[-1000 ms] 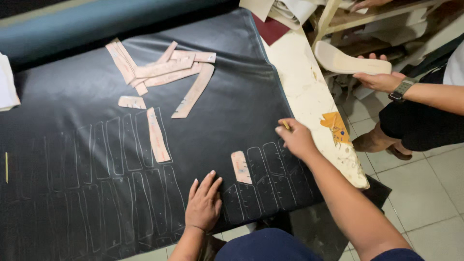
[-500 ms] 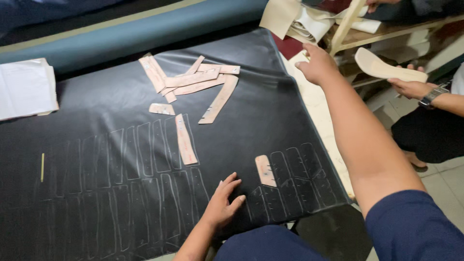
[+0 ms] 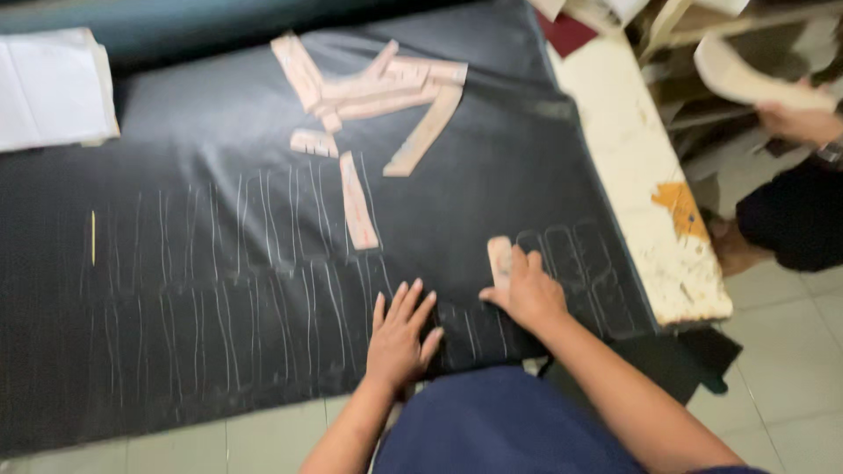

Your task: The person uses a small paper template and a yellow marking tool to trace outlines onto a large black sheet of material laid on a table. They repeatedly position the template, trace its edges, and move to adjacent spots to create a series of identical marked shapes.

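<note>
A black sheet of material (image 3: 219,254) covers the table, marked with rows of pale traced outlines. My left hand (image 3: 399,333) lies flat on it near the front edge, fingers spread. My right hand (image 3: 525,290) rests on the lower end of a small pinkish template strip (image 3: 500,259), fingers over it, beside several traced outlines. A longer pink strip (image 3: 357,202) lies alone on the sheet further in. Behind it sits a loose pile of pink strips (image 3: 378,92).
A white stack of paper (image 3: 53,88) lies at the far left. A thin yellow stick (image 3: 93,237) rests on the sheet. The worn white table edge (image 3: 650,184) shows at right. Another person's hand (image 3: 795,118) holds a pale sole-shaped piece (image 3: 746,79).
My right arm has come back from reaching to the far right corner, and its hand now rests on the small template strip. My left hand has stayed flat on the sheet.
</note>
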